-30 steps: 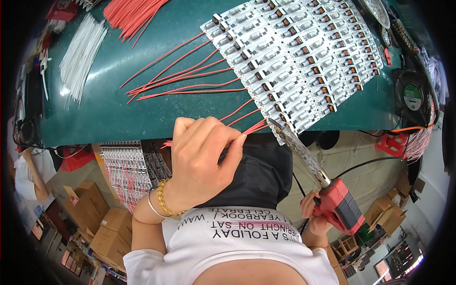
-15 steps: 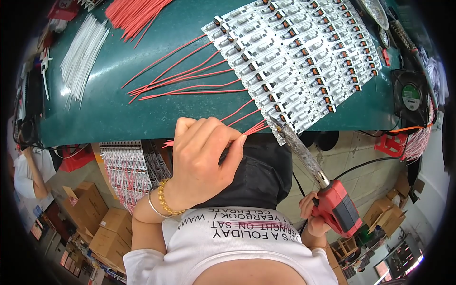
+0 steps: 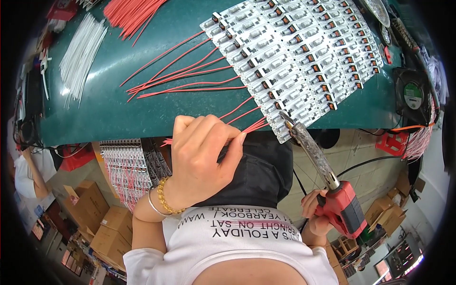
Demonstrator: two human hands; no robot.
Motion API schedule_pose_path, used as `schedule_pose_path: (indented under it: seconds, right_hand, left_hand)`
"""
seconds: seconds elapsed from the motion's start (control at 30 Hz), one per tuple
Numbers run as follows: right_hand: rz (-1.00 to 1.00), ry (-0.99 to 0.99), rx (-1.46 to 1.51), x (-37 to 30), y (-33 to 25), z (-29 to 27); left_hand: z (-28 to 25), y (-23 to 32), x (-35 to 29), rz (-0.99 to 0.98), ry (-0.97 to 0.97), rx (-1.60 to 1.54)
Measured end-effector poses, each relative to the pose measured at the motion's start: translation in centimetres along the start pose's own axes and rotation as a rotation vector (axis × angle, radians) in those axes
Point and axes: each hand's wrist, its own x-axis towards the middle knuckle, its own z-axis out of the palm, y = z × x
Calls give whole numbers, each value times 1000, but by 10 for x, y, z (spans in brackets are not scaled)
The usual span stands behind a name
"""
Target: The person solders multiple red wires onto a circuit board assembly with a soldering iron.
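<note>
My left hand [image 3: 202,152] pinches a few thin red wires [image 3: 254,125] between thumb and fingers at the near edge of the table. Their far ends meet the near corner of a white circuit board panel [image 3: 285,71], which carries rows of small components. My right hand [image 3: 316,213] is closed round the red and black handle of a soldering gun [image 3: 344,209]. The gun's tip lies over the panel's near corner, just right of the wire ends; I cannot tell if it touches. More red wires [image 3: 185,72] run left from the panel's edge.
On the green table [image 3: 142,114] lie a bundle of white wires [image 3: 83,54] and a pile of red wires [image 3: 130,16]. A small fan [image 3: 411,92] stands at the right. Wired panels [image 3: 124,166] hang below the table's left part. Cardboard boxes [image 3: 85,204] stand on the floor, and another person's arm [image 3: 35,173] shows far left.
The soldering gun has shifted slightly to the right, its tip moving away from the wire ends. The panel has shifted slightly. My left hand keeps its pinch, almost still.
</note>
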Motion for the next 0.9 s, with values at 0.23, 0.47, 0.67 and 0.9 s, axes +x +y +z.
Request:
schedule_pose_path:
  seconds: [0.23,0.47,0.67,0.9]
  right_hand:
    - [-46,69,21,2,2,8]
    - [-61,58,67,1,2,6]
    - [19,143,61,-16,-2,4]
    - [115,-20,-71,-11,0,-11]
  left_hand:
    - [-1,1,0,2,-2,1]
    - [-1,-1,-4,2,93,-95]
    - [10,6,-5,1,97,-26]
    - [9,5,-5,-3,89,-13]
